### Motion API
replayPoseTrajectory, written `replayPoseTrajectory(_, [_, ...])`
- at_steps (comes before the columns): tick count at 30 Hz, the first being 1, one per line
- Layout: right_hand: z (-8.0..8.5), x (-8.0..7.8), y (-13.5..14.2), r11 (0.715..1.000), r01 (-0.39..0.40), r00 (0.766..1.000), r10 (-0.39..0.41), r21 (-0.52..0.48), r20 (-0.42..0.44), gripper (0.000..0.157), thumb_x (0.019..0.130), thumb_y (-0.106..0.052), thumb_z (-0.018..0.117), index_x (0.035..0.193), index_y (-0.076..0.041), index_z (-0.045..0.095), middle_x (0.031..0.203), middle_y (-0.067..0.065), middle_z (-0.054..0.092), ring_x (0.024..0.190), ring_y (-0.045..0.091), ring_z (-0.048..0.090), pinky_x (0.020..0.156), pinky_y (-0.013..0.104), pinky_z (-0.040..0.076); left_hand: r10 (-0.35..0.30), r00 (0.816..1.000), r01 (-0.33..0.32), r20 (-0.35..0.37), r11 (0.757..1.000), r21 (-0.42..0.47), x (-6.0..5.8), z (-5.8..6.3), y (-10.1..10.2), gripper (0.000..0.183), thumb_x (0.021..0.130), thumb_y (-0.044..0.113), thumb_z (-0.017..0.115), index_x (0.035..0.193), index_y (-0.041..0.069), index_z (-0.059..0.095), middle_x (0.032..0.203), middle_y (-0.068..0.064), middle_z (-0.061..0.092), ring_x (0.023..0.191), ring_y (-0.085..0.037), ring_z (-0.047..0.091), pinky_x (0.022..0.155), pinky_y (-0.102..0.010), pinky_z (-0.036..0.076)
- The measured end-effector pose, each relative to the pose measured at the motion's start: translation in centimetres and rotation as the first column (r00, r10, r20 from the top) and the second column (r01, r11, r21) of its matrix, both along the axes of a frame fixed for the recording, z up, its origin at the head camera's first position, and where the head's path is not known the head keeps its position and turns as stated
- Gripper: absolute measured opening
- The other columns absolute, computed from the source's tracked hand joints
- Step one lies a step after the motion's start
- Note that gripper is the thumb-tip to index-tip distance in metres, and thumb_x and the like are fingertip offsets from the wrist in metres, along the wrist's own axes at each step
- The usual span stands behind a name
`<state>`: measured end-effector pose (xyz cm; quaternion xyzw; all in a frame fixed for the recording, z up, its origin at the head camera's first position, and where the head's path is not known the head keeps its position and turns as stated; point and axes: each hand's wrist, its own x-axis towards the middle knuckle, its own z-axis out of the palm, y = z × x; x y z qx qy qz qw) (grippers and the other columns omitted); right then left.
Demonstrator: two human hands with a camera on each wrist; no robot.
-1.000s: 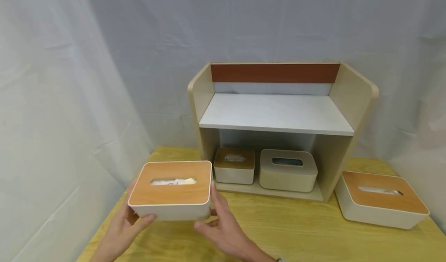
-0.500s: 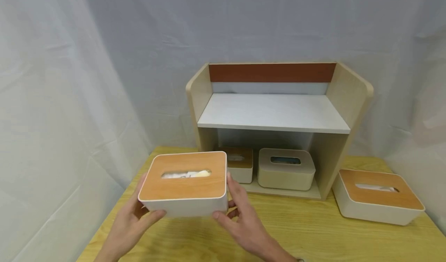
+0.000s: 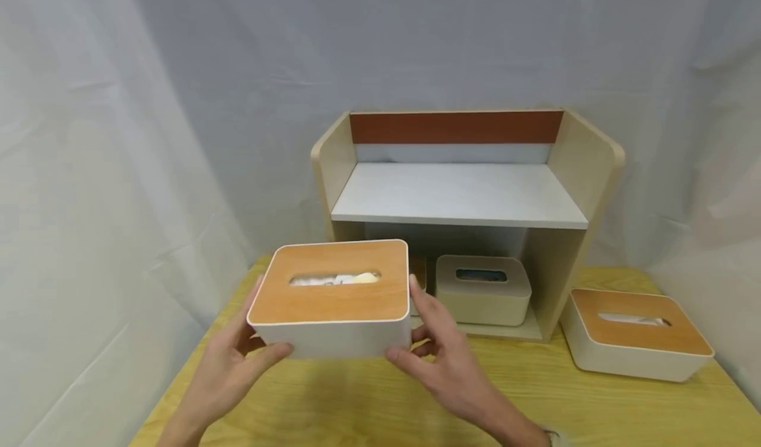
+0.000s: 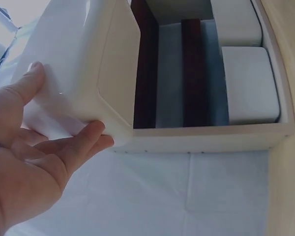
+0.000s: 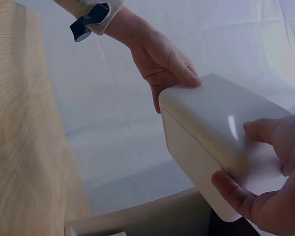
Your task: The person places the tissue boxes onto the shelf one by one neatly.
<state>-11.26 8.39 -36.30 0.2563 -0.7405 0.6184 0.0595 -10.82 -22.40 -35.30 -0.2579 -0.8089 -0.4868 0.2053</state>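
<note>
A white tissue box with a wood-look lid is held up above the table, in front of the shelf's lower left. Some pale stuff shows in its lid slot. My left hand grips its left end, thumb on the front wall and fingers round the side. At the right end my right hand grips it the same way. In the left wrist view the left hand holds the box by a rounded corner. Both hands show on the box in the right wrist view.
A two-tier shelf stands on the wooden table. In its lower bay sits a beige tissue box, with a wood-lidded box mostly hidden beside it. Another wood-lidded tissue box stands right of the shelf. White curtains surround the table.
Both hands have carried the tissue box right and upward, toward the shelf. It now covers most of the small box in the lower bay. The other boxes stay put.
</note>
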Motion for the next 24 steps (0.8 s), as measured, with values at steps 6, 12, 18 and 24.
replayPoseTrajectory(6, [2.1,-0.3,1.6,1.0,0.014,1.0,-0.015,-0.012,-0.022,0.089,0.086,-0.006,0.076,0.158,-0.023,0.027,0.148,0.02,0.038,0.088,0.021,0.067,0.073,0.03,0.059,-0.068,0.995,0.07,-0.074,0.997,0.019,-0.8,2.1,1.3,0.101,0.075,-0.018,0.074,0.158,0.011,0.024,0.149,-0.012,0.048,0.102,-0.008,0.066,0.074,-0.024,0.058])
replayPoseTrajectory(12, [3.9,-0.6,3.0,0.999,0.04,0.999,-0.04,-0.004,-0.008,0.09,0.087,-0.006,0.076,0.158,-0.029,0.026,0.152,0.017,0.034,0.091,0.023,0.066,0.073,0.031,0.06,-0.078,0.995,0.079,-0.059,0.997,0.012,-1.6,4.2,2.7,0.097,0.08,-0.014,0.073,0.158,0.017,0.025,0.154,-0.016,0.04,0.106,-0.008,0.065,0.076,-0.025,0.058])
replayPoseTrajectory(18, [5.4,-1.2,4.5,0.997,0.08,0.996,-0.08,-0.001,-0.04,0.093,0.086,-0.004,0.075,0.158,-0.034,0.023,0.15,0.012,0.035,0.094,0.019,0.068,0.073,0.032,0.06,-0.104,0.994,0.105,-0.045,0.994,0.014,-3.1,6.3,4.2,0.094,0.083,-0.011,0.072,0.158,0.021,0.025,0.152,-0.014,0.044,0.107,-0.011,0.066,0.079,-0.027,0.058])
replayPoseTrajectory(24, [7.0,-1.8,5.7,0.989,0.136,0.986,-0.129,0.065,-0.104,0.091,0.088,-0.007,0.075,0.158,-0.033,0.021,0.157,0.008,0.033,0.092,0.016,0.067,0.073,0.029,0.058,-0.131,0.991,0.132,-0.031,0.991,0.033,-4.4,7.8,5.2,0.092,0.086,-0.008,0.07,0.159,0.024,0.024,0.149,-0.014,0.047,0.107,-0.013,0.066,0.08,-0.029,0.059])
